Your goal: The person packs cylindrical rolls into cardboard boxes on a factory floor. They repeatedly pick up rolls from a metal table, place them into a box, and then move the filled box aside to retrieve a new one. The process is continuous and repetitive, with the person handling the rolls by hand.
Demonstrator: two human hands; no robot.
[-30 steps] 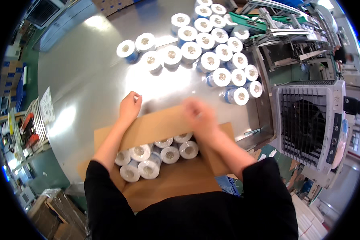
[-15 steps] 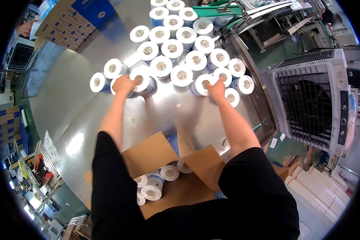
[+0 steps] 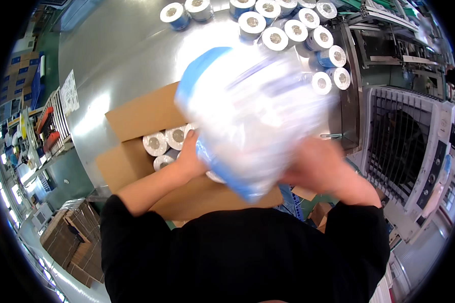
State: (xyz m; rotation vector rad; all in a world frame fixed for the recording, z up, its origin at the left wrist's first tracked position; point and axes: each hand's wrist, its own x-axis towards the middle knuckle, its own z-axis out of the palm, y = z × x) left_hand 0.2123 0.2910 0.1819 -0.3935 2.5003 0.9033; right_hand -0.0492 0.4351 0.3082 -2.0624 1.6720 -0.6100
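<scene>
A large white-and-blue plastic-wrapped bundle (image 3: 253,116), smeared by motion, is up between my hands above the carton's right side. Its contents are too blurred to make out. My left hand (image 3: 189,159) grips its lower left edge, thumb showing and the other fingers hidden. At its lower right, my right hand (image 3: 318,164) is closed against it, blurred. Under my left hand is an open cardboard carton (image 3: 124,161) with its flaps spread. Several white wrapped rolls (image 3: 155,144) stand inside, cores up; the bundle covers the carton's right part.
More wrapped rolls (image 3: 275,39) stand across the far side of the metal table (image 3: 121,55), with two (image 3: 175,16) apart at the left. A raised metal edge (image 3: 350,86) bounds the table's right. Beyond it is a large grilled air cooler (image 3: 402,136). Flattened cartons (image 3: 76,242) are stacked at lower left.
My hands have come back from the rolls on the table to above the carton, now with the wrapped bundle between them. Fewer rolls stand on the table. The view has shifted.
</scene>
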